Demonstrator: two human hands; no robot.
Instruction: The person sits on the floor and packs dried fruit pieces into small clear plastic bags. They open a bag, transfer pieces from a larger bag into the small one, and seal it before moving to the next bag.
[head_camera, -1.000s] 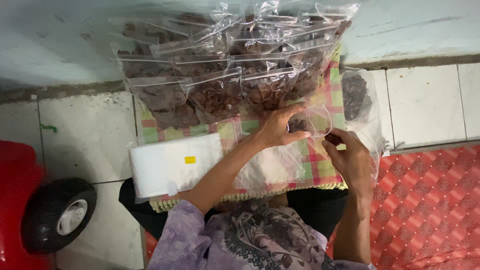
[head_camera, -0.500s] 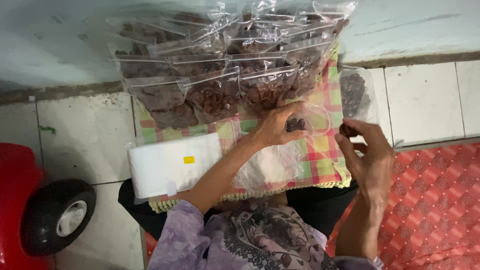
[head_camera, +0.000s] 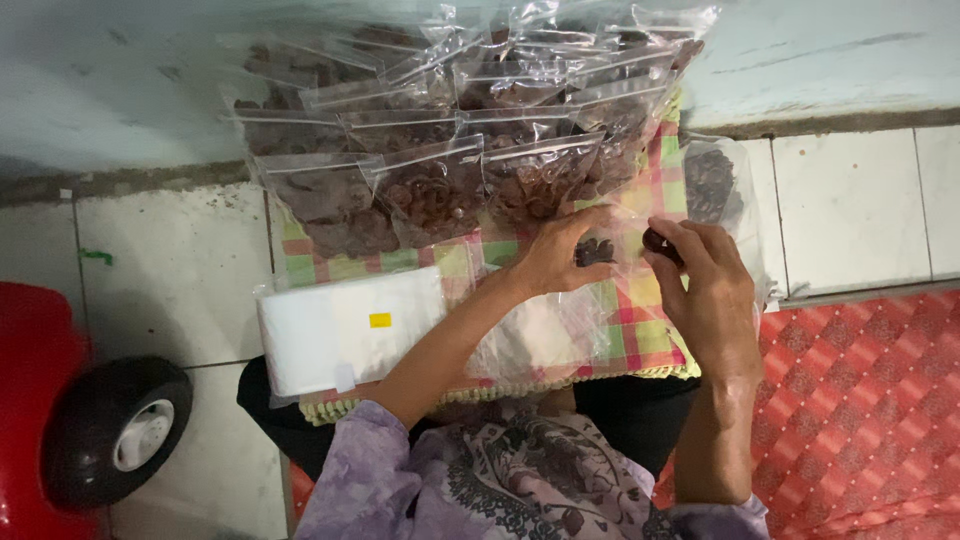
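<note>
Up top, sealed clear plastic bags of dark brown pieces (head_camera: 440, 170) crowd the checked cloth (head_camera: 640, 340). Left hand (head_camera: 560, 252) pinches open a small clear bag (head_camera: 600, 250) holding few pieces; right hand (head_camera: 705, 285) grips one dark piece (head_camera: 660, 243) beside it.

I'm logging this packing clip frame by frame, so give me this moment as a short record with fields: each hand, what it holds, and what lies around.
left hand: holds open a clear plastic bag with a few dark brown pieces inside
right hand: pinches a dark brown piece at the bag's mouth
surface: checked cloth, red, green and yellow
behind the hands: filled clear bags of dark brown pieces, overlapping in rows
beside the left arm: white stack of flat bags with a small yellow sticker
floor: pale tiles; red patterned mat
</note>
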